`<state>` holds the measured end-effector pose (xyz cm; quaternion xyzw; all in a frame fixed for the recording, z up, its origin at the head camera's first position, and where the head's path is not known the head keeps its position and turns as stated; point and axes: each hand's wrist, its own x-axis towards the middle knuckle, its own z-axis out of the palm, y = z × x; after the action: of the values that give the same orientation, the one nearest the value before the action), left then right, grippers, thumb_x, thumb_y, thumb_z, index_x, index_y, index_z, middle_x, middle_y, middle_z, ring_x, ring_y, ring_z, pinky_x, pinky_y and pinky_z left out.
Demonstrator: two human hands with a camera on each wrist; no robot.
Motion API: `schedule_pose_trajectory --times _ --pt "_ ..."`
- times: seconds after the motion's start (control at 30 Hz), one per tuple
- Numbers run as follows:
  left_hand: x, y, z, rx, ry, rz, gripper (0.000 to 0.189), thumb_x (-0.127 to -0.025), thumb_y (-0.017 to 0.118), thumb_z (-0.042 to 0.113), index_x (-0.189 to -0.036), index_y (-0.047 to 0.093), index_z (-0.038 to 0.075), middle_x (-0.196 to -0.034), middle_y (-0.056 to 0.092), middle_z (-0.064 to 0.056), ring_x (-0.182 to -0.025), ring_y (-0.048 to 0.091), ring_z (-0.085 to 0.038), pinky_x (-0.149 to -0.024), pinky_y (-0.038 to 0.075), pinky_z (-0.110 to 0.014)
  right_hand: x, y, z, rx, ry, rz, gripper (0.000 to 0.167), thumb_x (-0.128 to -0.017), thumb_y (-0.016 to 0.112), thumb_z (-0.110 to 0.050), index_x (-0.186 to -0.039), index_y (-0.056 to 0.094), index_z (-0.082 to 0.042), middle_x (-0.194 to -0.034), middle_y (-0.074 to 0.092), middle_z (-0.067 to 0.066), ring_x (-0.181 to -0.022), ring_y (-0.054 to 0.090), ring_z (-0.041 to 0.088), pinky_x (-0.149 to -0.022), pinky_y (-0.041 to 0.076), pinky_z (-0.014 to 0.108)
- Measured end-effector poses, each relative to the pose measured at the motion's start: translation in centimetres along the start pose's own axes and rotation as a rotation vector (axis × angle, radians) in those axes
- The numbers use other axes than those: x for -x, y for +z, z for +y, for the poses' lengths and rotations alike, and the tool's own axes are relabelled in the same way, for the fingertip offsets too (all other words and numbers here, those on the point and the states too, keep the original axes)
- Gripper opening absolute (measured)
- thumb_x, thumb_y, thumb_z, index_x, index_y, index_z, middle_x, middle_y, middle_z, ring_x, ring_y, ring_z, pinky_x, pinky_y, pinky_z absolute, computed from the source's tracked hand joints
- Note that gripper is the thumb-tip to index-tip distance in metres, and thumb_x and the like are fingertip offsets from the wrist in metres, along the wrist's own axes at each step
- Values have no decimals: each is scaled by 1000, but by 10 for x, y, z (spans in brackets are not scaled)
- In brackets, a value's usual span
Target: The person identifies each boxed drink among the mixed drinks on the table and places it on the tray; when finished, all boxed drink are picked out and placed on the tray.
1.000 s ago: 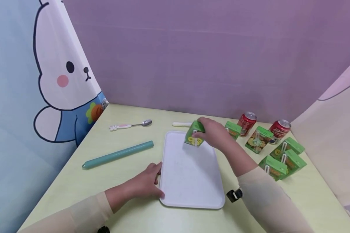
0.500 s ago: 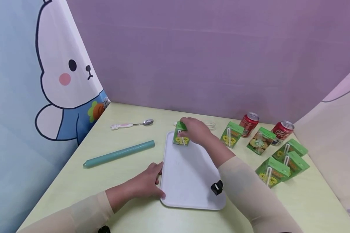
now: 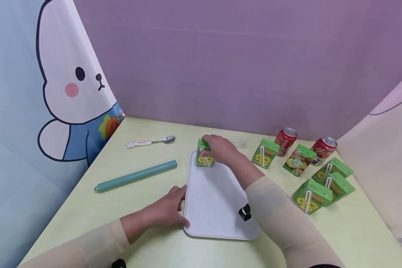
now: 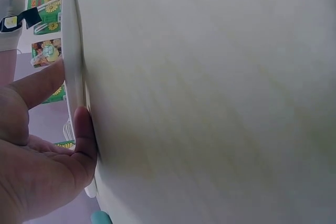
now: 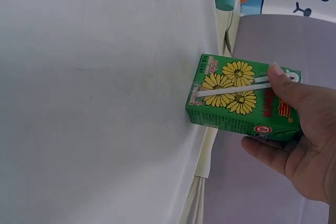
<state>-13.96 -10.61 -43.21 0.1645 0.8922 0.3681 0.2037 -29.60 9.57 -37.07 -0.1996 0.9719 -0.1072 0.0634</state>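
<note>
My right hand point(image 3: 221, 149) grips a green juice box point(image 3: 205, 159) by its upper part, thumb on the straw side. The box stands upright at the far left corner of a white tray point(image 3: 214, 208). In the right wrist view, yellow flowers and a white straw show on the juice box point(image 5: 226, 95), its base right at the tray surface. My left hand point(image 3: 165, 209) holds the tray's left edge near the front corner. Seen from the left wrist, the thumb lies at the tray rim point(image 4: 73, 51) and a bent finger sits against its outer side.
Several more green juice boxes point(image 3: 311, 196) and two red cans point(image 3: 286, 142) stand at the right. A whisk point(image 3: 239, 143) lies behind the tray, partly hidden by my right hand. On the left lie a spoon point(image 3: 140, 143) and a teal stick point(image 3: 135, 176).
My right hand has carried the juice box leftward to the tray's far left corner and lowered it slightly. The left hand stays at the tray's edge.
</note>
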Motion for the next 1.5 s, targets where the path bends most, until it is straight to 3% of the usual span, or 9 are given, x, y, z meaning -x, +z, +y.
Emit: schedule_pose_trajectory --times 0.17,0.3,0.6,0.73,0.9,1.1,1.5 --pt "0 -1 -1 -6 15 -5 114 -65 91 24 -153 23 -3 -115 42 -8 -84 49 -14 -71 40 -26 9 -6 17 -83 4 20 78 -88 63 -58 -150 37 -19 -143 48 9 -125 51 27 -102 43 49" --pt "-1 -2 -1 -16 22 -7 113 -66 91 24 -152 23 -4 -113 42 -7 -84 48 -13 -71 40 -26 22 -25 44 -121 42 79 84 -88 57 -66 -152 34 -17 -151 41 11 -138 40 32 -109 34 54" --pt "-3 0 -4 -16 37 -13 114 -66 91 25 -152 22 -5 -112 42 -8 -84 47 -13 -70 39 -25 54 -63 111 -70 158 98 91 -85 61 -65 -154 29 -15 -157 32 14 -143 29 40 -110 28 61" --pt "-2 1 -5 -14 38 -13 115 -66 91 25 -152 21 -5 -112 42 -8 -83 47 -13 -70 39 -25 64 -67 135 -50 195 69 92 -87 66 -56 -155 25 -10 -157 28 18 -144 24 42 -110 25 62" --pt "-2 0 -5 -14 42 -11 115 -66 91 24 -153 21 -4 -111 42 -9 -83 47 -13 -69 39 -25 68 -60 160 -93 295 -4 104 -83 68 -59 -157 14 -11 -159 22 22 -143 23 46 -108 25 67" --pt "-1 -1 -2 -17 34 -16 114 -66 91 25 -152 23 -4 -112 42 -9 -84 48 -15 -69 39 -27 69 -47 176 -98 367 -119 95 -87 67 -53 -152 22 -1 -147 39 28 -134 39 47 -102 35 65" --pt "-1 -1 -3 -35 18 -11 114 -67 90 26 -153 21 -4 -114 43 -7 -85 49 -14 -70 40 -25 69 -47 178 -58 337 -75 93 -87 68 -50 -153 24 -1 -145 42 27 -131 43 46 -102 36 64"
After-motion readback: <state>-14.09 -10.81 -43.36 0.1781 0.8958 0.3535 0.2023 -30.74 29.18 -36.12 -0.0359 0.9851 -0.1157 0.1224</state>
